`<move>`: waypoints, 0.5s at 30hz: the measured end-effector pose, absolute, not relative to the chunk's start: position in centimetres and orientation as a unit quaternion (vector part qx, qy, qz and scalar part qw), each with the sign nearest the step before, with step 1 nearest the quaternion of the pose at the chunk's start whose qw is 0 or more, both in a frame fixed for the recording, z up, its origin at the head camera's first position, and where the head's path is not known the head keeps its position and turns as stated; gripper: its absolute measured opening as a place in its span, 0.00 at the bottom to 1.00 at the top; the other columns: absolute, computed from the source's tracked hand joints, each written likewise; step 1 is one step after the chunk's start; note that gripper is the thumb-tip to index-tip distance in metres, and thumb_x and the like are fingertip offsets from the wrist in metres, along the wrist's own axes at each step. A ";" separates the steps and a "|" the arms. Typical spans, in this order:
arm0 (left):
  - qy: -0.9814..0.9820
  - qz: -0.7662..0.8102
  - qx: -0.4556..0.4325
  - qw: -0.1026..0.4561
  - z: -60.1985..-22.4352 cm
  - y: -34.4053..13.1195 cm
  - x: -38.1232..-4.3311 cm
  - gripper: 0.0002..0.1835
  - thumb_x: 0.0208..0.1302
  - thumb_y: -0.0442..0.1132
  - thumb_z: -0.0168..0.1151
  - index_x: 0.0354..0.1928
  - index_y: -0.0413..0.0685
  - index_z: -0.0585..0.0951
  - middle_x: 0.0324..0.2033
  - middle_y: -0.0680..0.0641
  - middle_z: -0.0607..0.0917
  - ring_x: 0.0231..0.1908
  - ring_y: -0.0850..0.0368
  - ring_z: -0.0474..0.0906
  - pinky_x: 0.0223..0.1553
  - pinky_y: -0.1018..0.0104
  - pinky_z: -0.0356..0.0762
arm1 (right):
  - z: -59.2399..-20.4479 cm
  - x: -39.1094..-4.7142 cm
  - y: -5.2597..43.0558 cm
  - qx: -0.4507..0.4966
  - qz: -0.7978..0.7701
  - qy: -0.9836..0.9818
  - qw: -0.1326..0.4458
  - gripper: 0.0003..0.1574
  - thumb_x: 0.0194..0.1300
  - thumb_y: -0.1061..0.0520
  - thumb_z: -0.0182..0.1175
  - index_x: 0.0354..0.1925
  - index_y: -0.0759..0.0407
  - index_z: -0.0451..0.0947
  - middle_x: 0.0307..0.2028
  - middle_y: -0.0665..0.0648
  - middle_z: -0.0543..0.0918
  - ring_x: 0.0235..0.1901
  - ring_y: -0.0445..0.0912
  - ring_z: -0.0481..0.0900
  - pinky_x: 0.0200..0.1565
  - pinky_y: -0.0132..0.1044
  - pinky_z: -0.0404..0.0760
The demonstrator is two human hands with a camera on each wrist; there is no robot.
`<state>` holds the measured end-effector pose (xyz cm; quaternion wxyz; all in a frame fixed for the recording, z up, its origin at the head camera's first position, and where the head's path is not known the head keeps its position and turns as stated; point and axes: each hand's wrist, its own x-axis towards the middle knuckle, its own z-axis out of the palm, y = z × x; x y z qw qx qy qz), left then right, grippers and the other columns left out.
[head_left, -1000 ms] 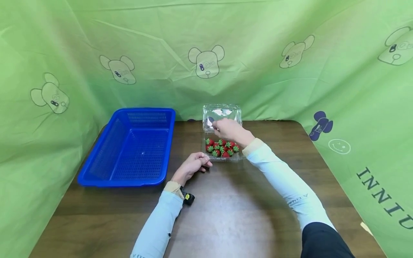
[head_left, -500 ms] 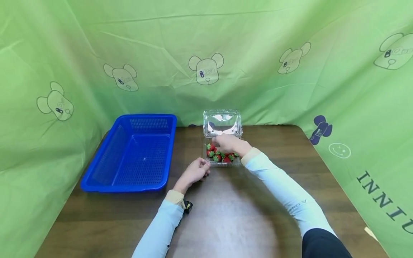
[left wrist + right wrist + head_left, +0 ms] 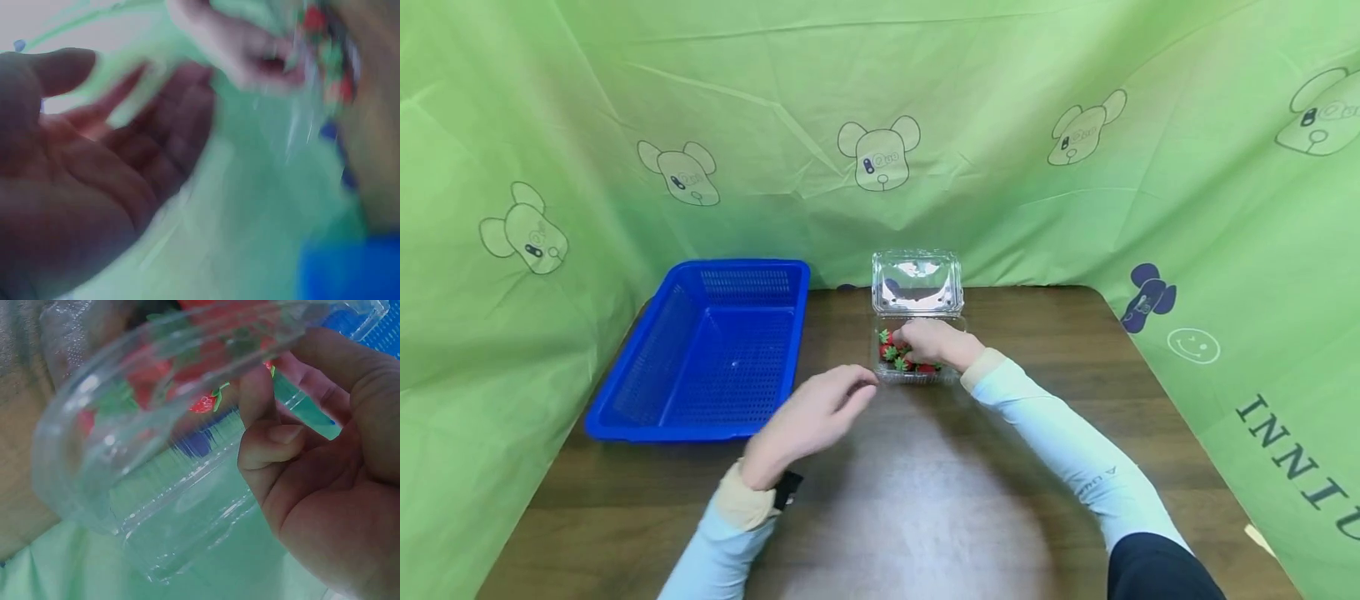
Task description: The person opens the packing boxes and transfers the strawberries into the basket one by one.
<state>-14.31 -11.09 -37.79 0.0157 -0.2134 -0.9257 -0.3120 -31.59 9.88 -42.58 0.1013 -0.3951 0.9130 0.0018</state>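
A hinged clear plastic box (image 3: 917,377) with its lid (image 3: 917,283) raised stands on the table, with red strawberries (image 3: 901,364) with green leaves inside. My right hand (image 3: 936,342) reaches into the box from the right, over the strawberries. In the right wrist view its outer fingers (image 3: 272,447) are curled. Its thumb and forefinger tips are at the red fruit behind the plastic wall, so whether they pinch one is hidden. My left hand (image 3: 812,417), blurred, is in the air at the box's front left, fingers loosely bent, holding nothing.
A blue plastic basket (image 3: 688,433) with perforated walls stands on the left of the wooden table (image 3: 1037,550); no contents show in it. A green printed cloth (image 3: 1000,208) hangs behind the table and at both sides.
My right hand has come down from in front of the raised lid into the box among the strawberries. My left hand has left the box's front left corner and moved left, nearer the camera.
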 end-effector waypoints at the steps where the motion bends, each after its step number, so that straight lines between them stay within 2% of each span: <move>1: -0.924 -0.310 -0.222 0.034 -37.1 -12.1 -13.9 0.13 0.74 0.48 0.52 0.51 0.53 0.81 0.44 0.55 0.85 0.46 0.61 0.82 0.50 0.60 0.79 | -42.7 -31.5 9.9 -0.397 0.006 0.912 0.099 0.09 0.57 0.60 0.67 0.39 0.56 0.80 0.37 0.58 0.85 0.40 0.53 0.82 0.45 0.48 0.81; 4: -0.922 -0.309 -0.218 0.083 -35.5 -15.8 -13.2 0.11 0.74 0.47 0.53 0.49 0.55 0.82 0.43 0.56 0.85 0.45 0.62 0.81 0.50 0.60 0.78 | -42.7 -31.4 9.8 -0.400 0.016 0.912 0.090 0.08 0.58 0.57 0.67 0.38 0.55 0.80 0.36 0.57 0.84 0.39 0.52 0.82 0.43 0.49 0.81; 8: -0.928 -0.295 -0.178 0.141 -34.2 -20.9 -13.4 0.09 0.74 0.45 0.53 0.46 0.55 0.82 0.37 0.57 0.84 0.37 0.63 0.78 0.43 0.63 0.77 | -42.3 -31.3 9.7 -0.407 0.024 0.910 0.075 0.09 0.58 0.56 0.69 0.37 0.56 0.80 0.36 0.57 0.84 0.40 0.53 0.83 0.43 0.50 0.81; 10: -0.931 -0.291 -0.154 0.154 -33.9 -23.1 -13.7 0.09 0.74 0.44 0.53 0.45 0.54 0.82 0.36 0.55 0.85 0.35 0.64 0.76 0.40 0.66 0.74 | -42.2 -31.2 9.6 -0.412 0.031 0.908 0.068 0.08 0.58 0.57 0.68 0.36 0.56 0.80 0.36 0.57 0.84 0.40 0.53 0.83 0.42 0.50 0.81; 15: -0.929 -0.324 -0.081 0.162 -33.9 -27.2 -14.6 0.13 0.76 0.48 0.50 0.43 0.53 0.82 0.38 0.49 0.88 0.36 0.77 0.76 0.36 0.78 0.71 | -42.5 -31.0 9.4 -0.421 0.066 0.902 0.066 0.08 0.59 0.56 0.67 0.37 0.55 0.79 0.36 0.58 0.84 0.39 0.53 0.83 0.39 0.51 0.82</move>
